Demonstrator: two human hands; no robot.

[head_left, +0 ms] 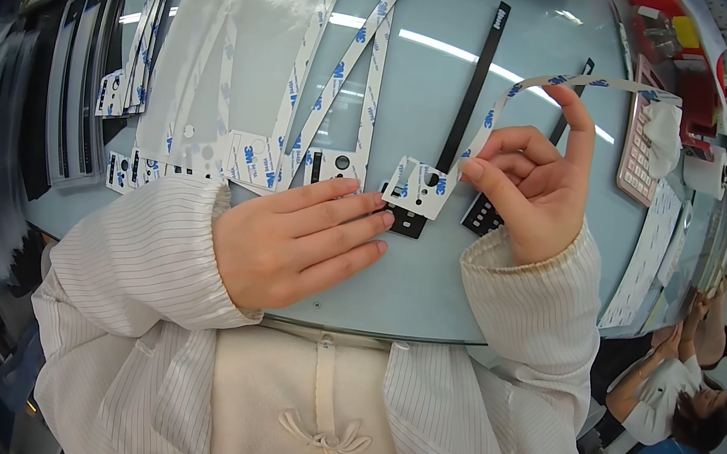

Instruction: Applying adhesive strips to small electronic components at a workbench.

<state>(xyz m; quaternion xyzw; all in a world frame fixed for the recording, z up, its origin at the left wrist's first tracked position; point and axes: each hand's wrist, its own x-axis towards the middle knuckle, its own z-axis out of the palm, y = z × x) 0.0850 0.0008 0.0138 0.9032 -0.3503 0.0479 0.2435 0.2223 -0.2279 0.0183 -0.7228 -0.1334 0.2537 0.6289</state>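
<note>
My left hand (297, 241) lies flat on the glass table, fingers stretched out. Its fingertips rest at the lower end of a black L-shaped flat part (478, 77). Over that lower end sits the wide, hole-punched end of a white adhesive strip (494, 111) with blue print. Between thumb and fingers, my right hand (539, 181) pinches the strip's narrow length, which rises and arches over to the right. A second black part (482, 215) lies partly hidden behind my right hand. Left of centre are more blue-printed adhesive strips (340, 72), some crossing each other.
Clear plastic sheets (210, 32) lie at the left, beside a stack of black-framed parts (80, 79). On the right are a pink calculator (638, 162), a crumpled white tissue (663, 138) and a printed white sheet (643, 255). Other people (667, 396) sit farther right.
</note>
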